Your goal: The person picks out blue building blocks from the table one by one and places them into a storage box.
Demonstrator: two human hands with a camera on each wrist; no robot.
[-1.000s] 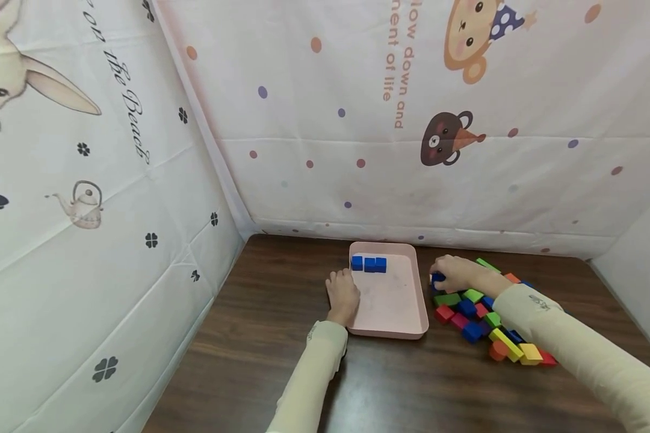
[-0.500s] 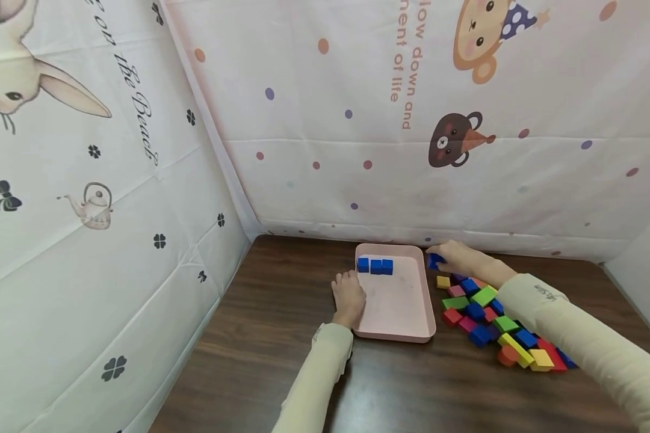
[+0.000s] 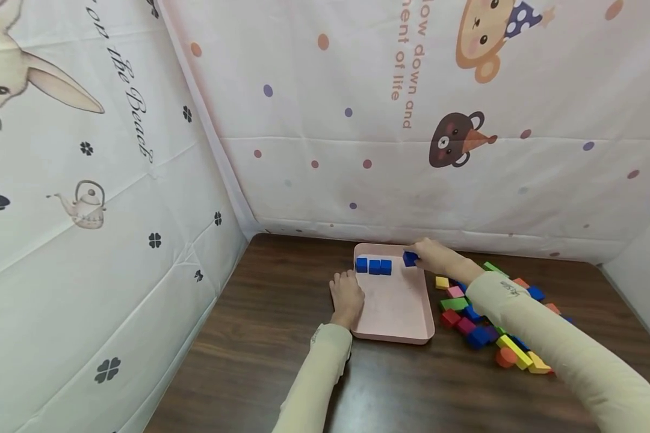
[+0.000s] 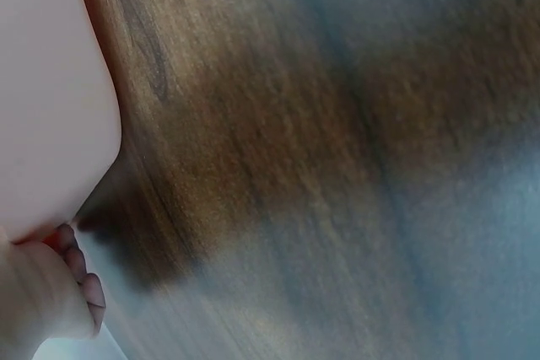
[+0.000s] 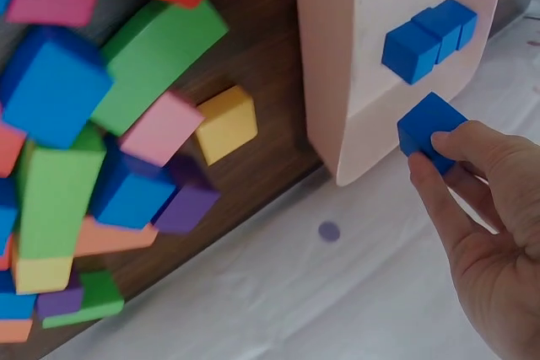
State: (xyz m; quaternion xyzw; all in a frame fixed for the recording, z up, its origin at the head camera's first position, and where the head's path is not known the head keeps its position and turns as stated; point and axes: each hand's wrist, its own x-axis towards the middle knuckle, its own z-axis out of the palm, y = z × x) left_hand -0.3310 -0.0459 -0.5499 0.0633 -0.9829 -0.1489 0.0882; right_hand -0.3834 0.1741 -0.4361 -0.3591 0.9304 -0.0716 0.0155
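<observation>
My right hand (image 3: 436, 257) pinches a blue cube (image 5: 430, 128) between thumb and fingers, above the far right corner of a pink tray (image 3: 392, 310). Inside the tray, near its far edge, three blue cubes (image 5: 434, 38) stand in a row. The left one sits slightly apart in the head view. At the tray's left side my left hand (image 3: 348, 299) holds the rim, its thumb and fingers on either side. In the left wrist view, the left hand's curled fingers (image 4: 91, 288) show beside the tray wall (image 4: 51, 99).
To the right of the tray lies a loose pile of coloured blocks (image 3: 466, 325), partly hidden by the right sleeve (image 3: 520, 307). A yellow block (image 5: 228, 124) lies closest to the tray. A printed cloth (image 3: 303, 186) hangs behind the dark wooden table (image 3: 281, 282).
My right hand has lifted the blue cube from the pile's far side and carried it left, over the tray. The left hand stays at the tray's rim.
</observation>
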